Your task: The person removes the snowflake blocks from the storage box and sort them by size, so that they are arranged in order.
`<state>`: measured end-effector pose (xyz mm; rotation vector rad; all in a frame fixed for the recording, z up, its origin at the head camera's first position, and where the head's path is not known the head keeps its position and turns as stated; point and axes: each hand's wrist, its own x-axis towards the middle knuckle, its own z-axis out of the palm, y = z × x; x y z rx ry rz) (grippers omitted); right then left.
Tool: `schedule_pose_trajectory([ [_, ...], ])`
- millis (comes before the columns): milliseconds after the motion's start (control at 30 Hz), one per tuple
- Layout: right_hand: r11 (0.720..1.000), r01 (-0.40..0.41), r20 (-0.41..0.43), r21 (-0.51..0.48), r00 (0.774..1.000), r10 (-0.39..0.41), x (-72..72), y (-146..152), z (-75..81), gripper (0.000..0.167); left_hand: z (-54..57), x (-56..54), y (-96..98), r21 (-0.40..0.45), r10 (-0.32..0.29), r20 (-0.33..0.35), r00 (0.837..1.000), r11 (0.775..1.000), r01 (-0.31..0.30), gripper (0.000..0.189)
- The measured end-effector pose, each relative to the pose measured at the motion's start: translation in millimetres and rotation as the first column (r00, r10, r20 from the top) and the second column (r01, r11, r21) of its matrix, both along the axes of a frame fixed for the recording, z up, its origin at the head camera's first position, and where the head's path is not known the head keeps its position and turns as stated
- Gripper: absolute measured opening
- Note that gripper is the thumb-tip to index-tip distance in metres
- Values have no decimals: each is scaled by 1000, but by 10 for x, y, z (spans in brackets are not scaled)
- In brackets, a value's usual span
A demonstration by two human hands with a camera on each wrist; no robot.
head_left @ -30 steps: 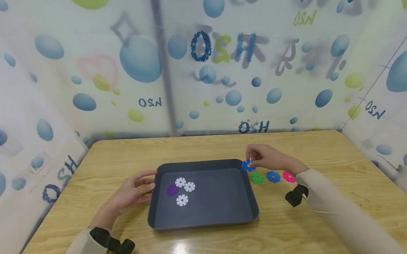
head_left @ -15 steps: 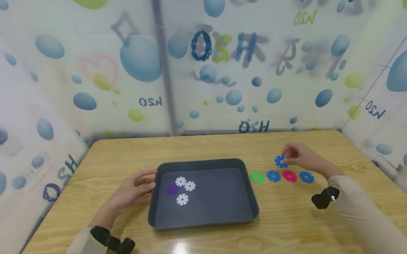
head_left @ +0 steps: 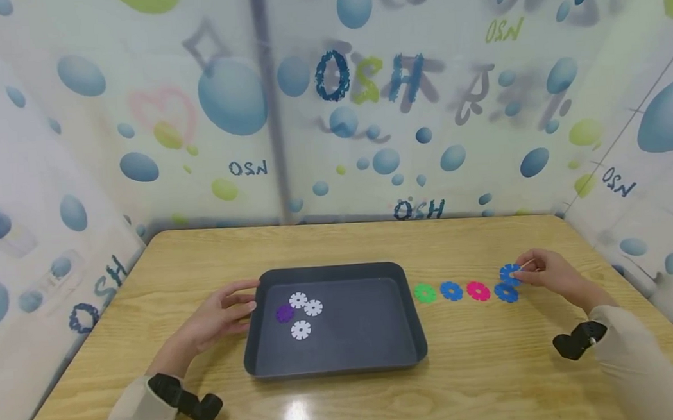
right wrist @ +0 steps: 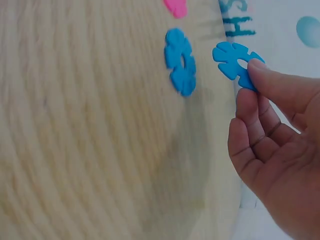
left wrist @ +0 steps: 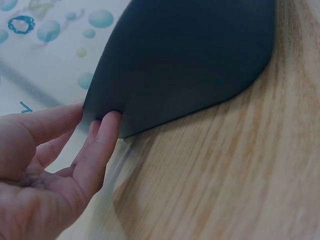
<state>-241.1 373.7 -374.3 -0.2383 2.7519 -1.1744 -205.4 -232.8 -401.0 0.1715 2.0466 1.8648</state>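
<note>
My right hand [head_left: 554, 277] pinches a blue notched plastic disc [head_left: 511, 274] between thumb and fingers, a little above the table. In the right wrist view that snowflake-shaped building disc [right wrist: 231, 61] is tilted, its centre hole partly behind the thumb. Just below it in the head view lies another blue disc [head_left: 506, 293], the right end of a row with a pink disc [head_left: 478, 291], a blue one [head_left: 451, 291] and a green one [head_left: 425, 292]. My left hand [head_left: 221, 316] touches the left wall of a dark grey tray [head_left: 366, 324] with fairly straight fingers [left wrist: 107, 127].
Inside the tray, at its left, lie a purple disc [head_left: 285, 313] and several white discs [head_left: 301, 330]. The wooden table [head_left: 468, 382] carries everything, with a printed curtain [head_left: 334, 171] behind its far edge.
My right hand has carried the blue disc rightward from the tray's right edge, past the row, to above its right end. The left hand and tray have stayed put.
</note>
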Motion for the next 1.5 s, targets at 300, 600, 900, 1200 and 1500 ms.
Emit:
schedule_pose_trajectory([
  [300, 997, 77, 42, -6, 996, -77, 116, 294, -141, 45, -16, -6, -4, -1, 2, 4, 1000, 1000, -2, 56],
  [600, 989, 109, 44, 101, 993, -114, 164, 381, -228, 51, -13, -7, -2, 4, 1, 2, 1000, 1000, -1, 56],
  [900, 984, 101, 11, 147, 995, -104, 160, 327, -252, 41, -6, -10, 6, -14, 5, 4, 1000, 1000, -5, 55],
  [1200, 977, 66, 20, 201, 997, -72, 139, 311, -241, 31, -30, -10, -8, -22, 1, 6, 1000, 1000, -1, 55],
  [1500, 979, 76, 33, 189, 996, -84, 147, 344, -256, 38, -40, -29, -5, -22, 14, 18, 1000, 1000, -14, 56],
])
